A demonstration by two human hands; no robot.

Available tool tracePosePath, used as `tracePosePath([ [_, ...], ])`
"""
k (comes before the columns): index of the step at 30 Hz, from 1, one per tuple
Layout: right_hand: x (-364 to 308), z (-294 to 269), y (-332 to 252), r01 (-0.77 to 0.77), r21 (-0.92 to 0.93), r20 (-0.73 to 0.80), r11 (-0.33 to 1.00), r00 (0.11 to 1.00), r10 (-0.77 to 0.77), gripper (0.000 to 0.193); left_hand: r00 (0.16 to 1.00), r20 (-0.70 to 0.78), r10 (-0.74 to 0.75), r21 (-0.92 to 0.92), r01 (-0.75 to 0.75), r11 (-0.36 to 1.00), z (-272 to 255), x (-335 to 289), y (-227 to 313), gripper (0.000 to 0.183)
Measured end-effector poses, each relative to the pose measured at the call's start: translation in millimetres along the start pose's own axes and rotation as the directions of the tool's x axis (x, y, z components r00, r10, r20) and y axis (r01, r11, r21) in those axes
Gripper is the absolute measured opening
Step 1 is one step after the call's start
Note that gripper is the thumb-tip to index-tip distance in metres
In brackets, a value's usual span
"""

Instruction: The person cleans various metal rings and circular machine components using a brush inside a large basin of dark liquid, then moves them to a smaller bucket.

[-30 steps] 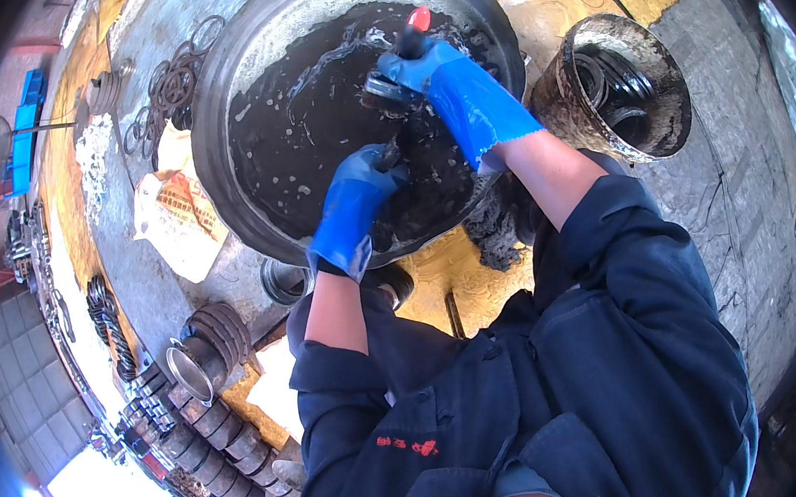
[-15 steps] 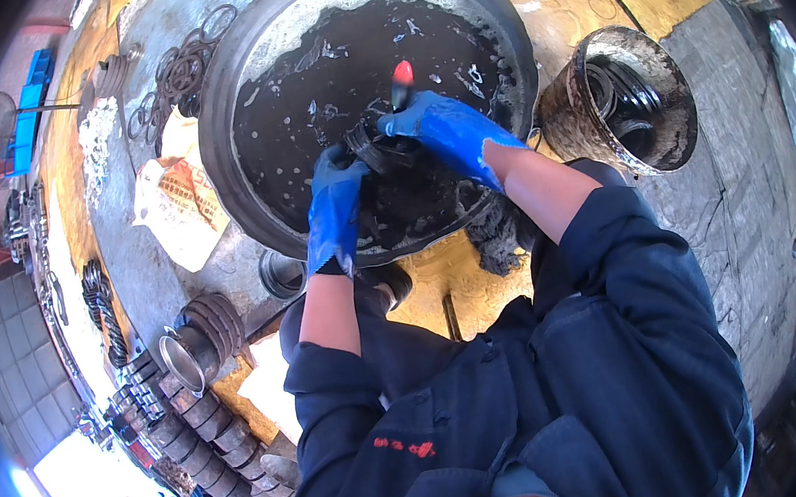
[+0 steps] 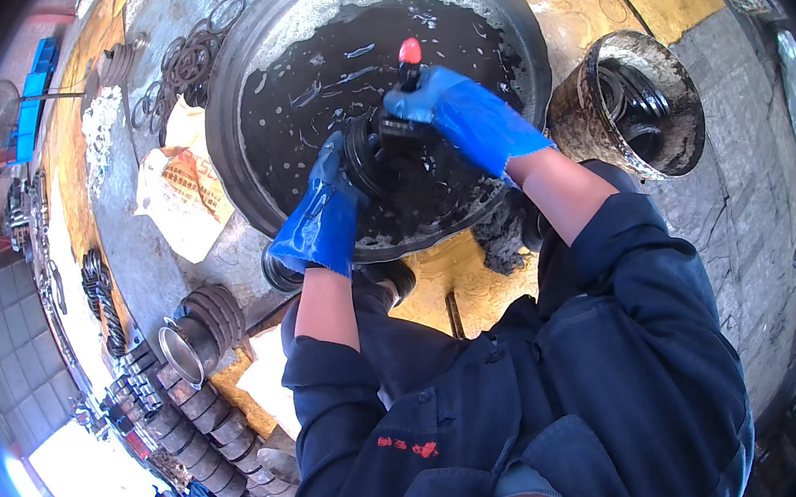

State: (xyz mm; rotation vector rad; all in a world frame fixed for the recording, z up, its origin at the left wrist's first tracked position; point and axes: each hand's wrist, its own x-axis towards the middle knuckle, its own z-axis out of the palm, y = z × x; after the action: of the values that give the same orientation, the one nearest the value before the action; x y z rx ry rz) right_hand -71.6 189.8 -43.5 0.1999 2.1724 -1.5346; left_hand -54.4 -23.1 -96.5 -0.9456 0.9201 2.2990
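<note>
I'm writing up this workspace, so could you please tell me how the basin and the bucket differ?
The basin is wide, whereas the bucket is narrower. The basin holds dark liquid; the bucket holds dark rings. The basin's rim is dark, while the bucket's wall is mottled pale and brown. Both are round and open-topped.

Over the wide basin (image 3: 228,150) of dark liquid (image 3: 305,75), the blue-gloved left hand (image 3: 332,176) grips a black ribbed part (image 3: 364,161) — the gloved right hand (image 3: 428,97) holds a red-tipped brush (image 3: 410,53) close beside it. Right of the basin stands a crusted bucket (image 3: 585,115) containing dark rings (image 3: 644,100); left of the basin — a crumpled pale bag (image 3: 184,197).
</note>
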Motion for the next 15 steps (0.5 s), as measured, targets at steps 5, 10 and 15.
tracePosePath([
  [5,3,2,-1,0.231,0.107,0.161,0.967,0.956,-0.246,0.037,1.0,-0.028,0.013,0.195,-0.007,0.981,15,4,2,0.068],
  [10,-5,20,-18,0.348,-0.333,0.357,0.876,0.907,-0.224,0.038,0.798,0.482,0.361,0.866,-0.37,-0.338,-16,-3,2,0.14],
  [15,18,11,2,0.277,-0.074,0.145,0.958,0.953,-0.264,0.035,0.993,-0.011,-0.118,0.285,0.117,0.951,25,-8,-8,0.062],
])
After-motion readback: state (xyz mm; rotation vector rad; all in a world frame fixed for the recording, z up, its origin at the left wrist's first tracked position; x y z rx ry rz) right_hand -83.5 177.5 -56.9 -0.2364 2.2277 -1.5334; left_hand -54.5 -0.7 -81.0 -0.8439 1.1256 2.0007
